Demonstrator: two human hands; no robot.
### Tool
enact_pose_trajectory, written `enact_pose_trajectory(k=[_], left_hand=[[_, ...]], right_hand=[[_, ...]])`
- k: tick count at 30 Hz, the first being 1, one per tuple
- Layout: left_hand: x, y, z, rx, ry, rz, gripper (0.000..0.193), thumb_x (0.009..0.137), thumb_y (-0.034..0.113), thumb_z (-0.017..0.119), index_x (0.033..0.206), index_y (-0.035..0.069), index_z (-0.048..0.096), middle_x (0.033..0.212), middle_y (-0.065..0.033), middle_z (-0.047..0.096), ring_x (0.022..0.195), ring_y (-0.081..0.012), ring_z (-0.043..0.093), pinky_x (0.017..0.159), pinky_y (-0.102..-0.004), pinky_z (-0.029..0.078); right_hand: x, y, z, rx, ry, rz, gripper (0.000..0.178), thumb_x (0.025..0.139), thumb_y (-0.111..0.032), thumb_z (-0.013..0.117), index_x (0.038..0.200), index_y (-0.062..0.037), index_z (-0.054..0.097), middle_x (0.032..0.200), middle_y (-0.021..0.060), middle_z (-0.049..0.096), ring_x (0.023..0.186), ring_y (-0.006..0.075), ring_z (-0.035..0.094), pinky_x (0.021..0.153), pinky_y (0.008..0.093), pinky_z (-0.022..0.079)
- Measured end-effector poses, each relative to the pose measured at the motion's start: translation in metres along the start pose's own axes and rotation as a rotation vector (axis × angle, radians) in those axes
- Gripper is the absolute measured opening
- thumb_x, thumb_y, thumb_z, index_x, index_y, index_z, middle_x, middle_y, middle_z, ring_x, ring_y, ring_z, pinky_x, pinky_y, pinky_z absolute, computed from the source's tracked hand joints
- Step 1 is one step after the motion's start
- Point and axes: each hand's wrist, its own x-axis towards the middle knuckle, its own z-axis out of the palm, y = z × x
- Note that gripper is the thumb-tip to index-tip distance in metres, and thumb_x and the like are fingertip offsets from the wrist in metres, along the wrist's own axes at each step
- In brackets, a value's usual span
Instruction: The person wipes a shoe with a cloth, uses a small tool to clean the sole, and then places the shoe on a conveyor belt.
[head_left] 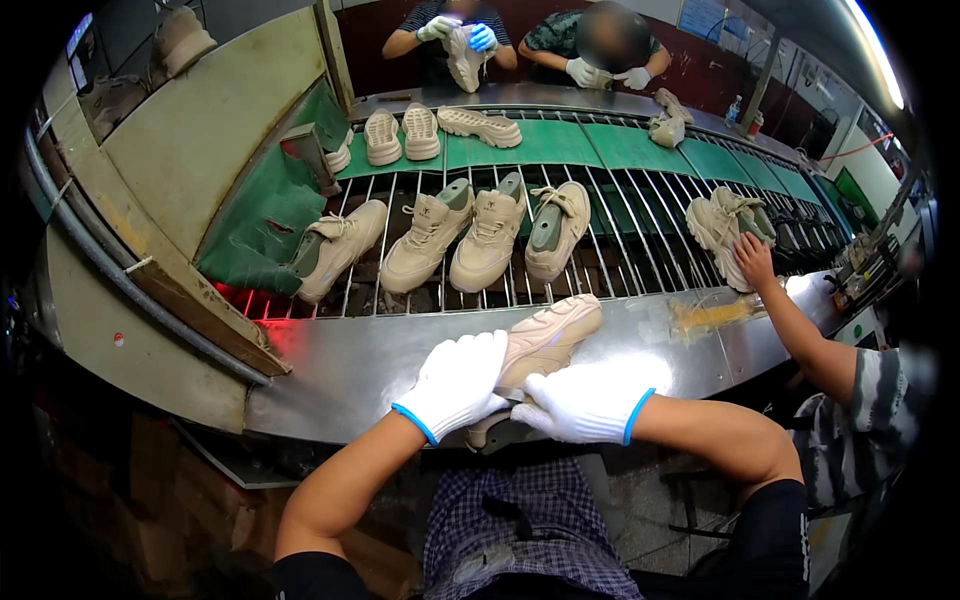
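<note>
A beige sneaker (552, 338) lies tilted on its side between my hands, sole side toward upper left and toe pointing away from me. Its heel end reaches over the near edge of the metal ledge. My left hand (458, 382), in a white knit glove with a blue cuff, is closed around the sole side. From the other side my right hand (585, 402), gloved alike, closes against the upper with bent fingers. A short grey flat strip (511, 394) shows between the two hands; what it belongs to is hidden. The gloves cover the shoe's middle.
Several beige sneakers (490, 236) with grey-green lasts stand on a metal bar rack (630, 235) beyond the steel ledge (345, 350). Beige soles (383, 137) lie on a green belt (560, 145). At right, a co-worker's bare hand (754, 262) touches another sneaker (722, 232). Two people work opposite.
</note>
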Motion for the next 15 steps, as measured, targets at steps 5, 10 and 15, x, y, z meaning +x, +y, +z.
enact_pose_trajectory(k=[5, 10, 15], left_hand=[[0.0, -0.008, 0.005, -0.023, -0.029, -0.016, 0.091, 0.087, 0.06, 0.078, 0.144, -0.007, 0.054, 0.118, -0.0196, 0.071, 0.106, -0.0348, 0.072, 0.091, -0.0453, 0.058], [-0.001, -0.006, -0.001, -0.033, -0.044, -0.002, 0.092, 0.089, 0.062, 0.077, 0.144, -0.007, 0.054, 0.117, -0.0199, 0.071, 0.105, -0.0343, 0.072, 0.09, -0.0444, 0.059], [0.002, -0.009, -0.004, -0.005, -0.089, 0.002, 0.09, 0.088, 0.064, 0.076, 0.142, -0.004, 0.054, 0.12, -0.0211, 0.071, 0.106, -0.0364, 0.073, 0.089, -0.0448, 0.06]], right_hand=[[-0.008, -0.003, -0.024, 0.06, -0.033, 0.133, 0.052, 0.109, -0.053, 0.054, 0.114, -0.0011, 0.062, 0.087, 0.0261, 0.074, 0.079, 0.0461, 0.074, 0.075, 0.054, 0.059], [0.002, 0.03, 0.016, 0.004, 0.124, 0.246, 0.045, 0.111, -0.044, 0.051, 0.119, -0.0018, 0.064, 0.085, 0.0254, 0.074, 0.079, 0.0435, 0.075, 0.072, 0.0542, 0.06], [0.013, 0.007, 0.028, 0.028, 0.057, 0.086, 0.046, 0.111, -0.045, 0.05, 0.109, -0.0014, 0.062, 0.089, 0.0302, 0.074, 0.08, 0.0504, 0.073, 0.076, 0.0579, 0.058]])
